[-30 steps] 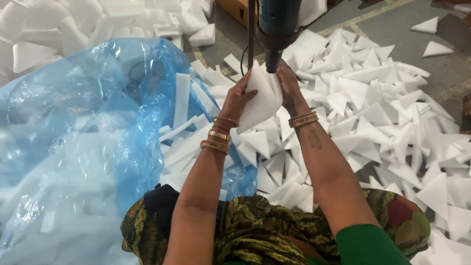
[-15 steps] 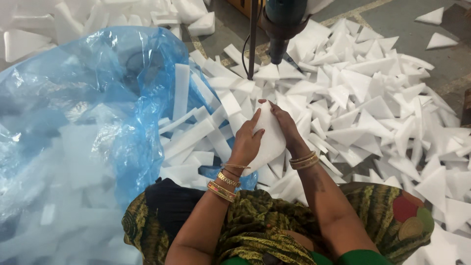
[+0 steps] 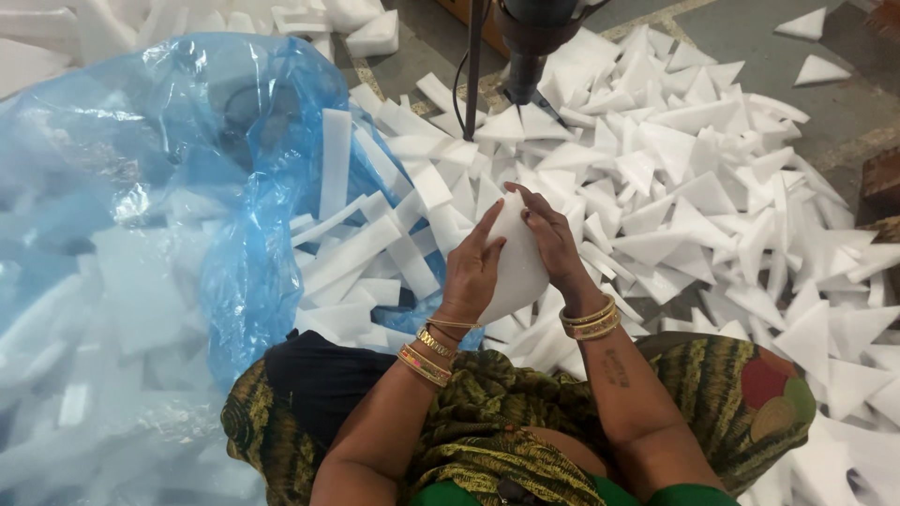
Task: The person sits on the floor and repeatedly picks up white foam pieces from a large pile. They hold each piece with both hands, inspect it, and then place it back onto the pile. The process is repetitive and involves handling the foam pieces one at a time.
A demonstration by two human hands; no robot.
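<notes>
A white foam piece point(image 3: 514, 262), roughly triangular and rounded, is held between both my hands above my lap. My left hand point(image 3: 472, 274) presses its left side with fingers stretched upward. My right hand point(image 3: 553, 242) wraps its right side and top. Gold bangles circle both wrists. A dark machine head point(image 3: 530, 37) with a thin pointed tip hangs above and beyond the foam piece, apart from it.
A heap of white foam triangles and strips point(image 3: 694, 187) covers the floor ahead and to the right. A big blue plastic bag point(image 3: 141, 244) stuffed with foam pieces fills the left. A dark upright rod point(image 3: 473, 66) stands beside the machine.
Both hands brought the foam piece down and away from the machine tip toward my lap. The view shifted, so the machine now sits higher in view.
</notes>
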